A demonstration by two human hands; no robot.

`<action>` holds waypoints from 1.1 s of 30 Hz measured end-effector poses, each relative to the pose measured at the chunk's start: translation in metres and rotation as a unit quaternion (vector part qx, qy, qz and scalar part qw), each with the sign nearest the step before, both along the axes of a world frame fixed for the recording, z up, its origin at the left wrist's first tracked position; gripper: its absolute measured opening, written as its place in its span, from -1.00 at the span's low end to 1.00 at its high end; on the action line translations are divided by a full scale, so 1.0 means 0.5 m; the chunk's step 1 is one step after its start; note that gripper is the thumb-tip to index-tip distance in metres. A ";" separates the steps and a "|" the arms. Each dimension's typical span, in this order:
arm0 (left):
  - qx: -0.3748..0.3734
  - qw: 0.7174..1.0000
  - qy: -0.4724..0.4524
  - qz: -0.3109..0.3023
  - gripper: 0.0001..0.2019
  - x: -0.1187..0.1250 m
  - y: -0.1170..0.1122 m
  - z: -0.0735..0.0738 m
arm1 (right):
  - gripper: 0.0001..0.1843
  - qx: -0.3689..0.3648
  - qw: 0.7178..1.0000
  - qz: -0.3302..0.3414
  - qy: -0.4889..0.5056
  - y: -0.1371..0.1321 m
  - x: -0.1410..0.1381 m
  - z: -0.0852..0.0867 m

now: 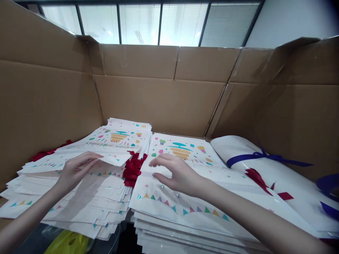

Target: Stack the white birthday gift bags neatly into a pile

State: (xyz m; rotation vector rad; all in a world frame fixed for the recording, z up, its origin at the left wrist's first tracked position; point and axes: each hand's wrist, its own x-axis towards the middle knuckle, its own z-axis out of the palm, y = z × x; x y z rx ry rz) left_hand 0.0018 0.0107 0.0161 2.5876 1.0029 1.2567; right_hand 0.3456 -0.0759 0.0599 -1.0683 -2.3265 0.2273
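Two stacks of flat white gift bags printed with a birthday cake and bunting lie side by side inside a large cardboard box. On the left stack, my left hand (79, 167) pinches the lifted edge of the top gift bag (119, 158). Its print reads "HAPPY BIRTHDAY" upside down. My right hand (177, 173) is over the top gift bag of the right stack (161, 199), thumb and fingers apart with nothing between them. I cannot tell whether it touches that bag. A bunched red ribbon (132, 171) sits between the stacks.
Tall cardboard walls (159, 102) rise behind and at both sides. At the right lies a white rolled bundle (238, 144) tied with blue ribbon (246, 158). More red ribbon (47, 153) shows at the far left. A yellow plastic bag (69, 242) is below the left stack.
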 end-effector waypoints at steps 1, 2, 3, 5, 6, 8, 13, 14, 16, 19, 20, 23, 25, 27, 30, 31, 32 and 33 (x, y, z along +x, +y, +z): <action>0.012 1.000 -0.004 -0.001 -0.87 0.005 -0.004 0.008 | -0.71 0.019 1.000 -0.004 0.002 0.018 -0.015 0.001; 0.024 1.000 -0.010 -0.003 -0.88 0.013 -0.010 0.016 | -0.61 0.045 0.999 -0.005 -0.006 0.037 -0.030 0.002; 0.038 0.999 -0.017 -0.005 -0.89 0.024 -0.018 0.023 | -0.50 0.076 0.997 -0.005 -0.025 0.057 -0.046 0.001; 0.062 0.998 -0.027 -0.014 -0.89 0.046 -0.034 0.032 | -0.43 0.136 0.987 -0.001 -0.080 0.096 -0.076 -0.006; 0.071 0.997 -0.025 -0.022 -0.89 0.055 -0.042 0.033 | -0.51 0.154 0.983 0.002 -0.101 0.115 -0.088 -0.010; 0.092 0.995 -0.005 -0.036 -0.88 0.062 -0.051 0.028 | -0.75 0.171 0.976 0.007 -0.131 0.145 -0.101 -0.018; 0.155 0.983 0.100 -0.014 -0.80 0.010 -0.047 -0.001 | -0.68 0.212 0.966 0.002 -0.144 0.153 -0.043 -0.012; 0.162 0.981 0.109 -0.007 -0.80 -0.004 -0.047 -0.005 | -0.66 0.222 0.965 -0.001 -0.140 0.142 -0.019 -0.007; 0.160 0.979 0.123 -0.002 -0.80 -0.020 -0.052 -0.007 | -0.61 0.241 0.962 -0.010 -0.129 0.108 0.033 0.005; 0.152 0.978 0.144 -0.026 -0.82 -0.002 -0.076 0.002 | -0.59 0.260 0.958 -0.024 -0.117 0.035 0.111 0.020; 0.150 0.977 0.147 -0.039 -0.83 0.015 -0.087 0.007 | -0.59 0.261 0.958 -0.024 -0.119 0.007 0.136 0.023; 0.123 0.977 0.151 -0.090 -0.87 0.089 -0.117 0.019 | -0.62 0.248 0.960 -0.048 -0.123 -0.073 0.207 0.023; 0.080 0.975 0.160 -0.133 -0.86 0.150 -0.135 0.026 | -0.64 0.231 0.962 -0.063 -0.130 -0.120 0.258 0.014; 0.022 0.971 0.160 -0.174 -0.85 0.213 -0.151 0.034 | -0.64 0.202 0.966 -0.075 -0.144 -0.161 0.315 0.000; -0.104 0.957 0.141 -0.231 -0.85 0.301 -0.169 0.048 | -0.72 0.124 0.973 -0.083 -0.176 -0.216 0.399 -0.022; -0.150 0.948 0.138 -0.245 -0.84 0.327 -0.173 0.053 | -0.79 0.101 0.975 -0.084 -0.181 -0.233 0.421 -0.025; -0.193 0.938 0.137 -0.254 -0.83 0.349 -0.175 0.056 | -0.85 0.084 0.976 -0.088 -0.180 -0.250 0.436 -0.026; -0.230 0.928 0.138 -0.260 -0.83 0.369 -0.175 0.059 | -0.80 0.070 0.977 -0.093 -0.177 -0.265 0.443 -0.022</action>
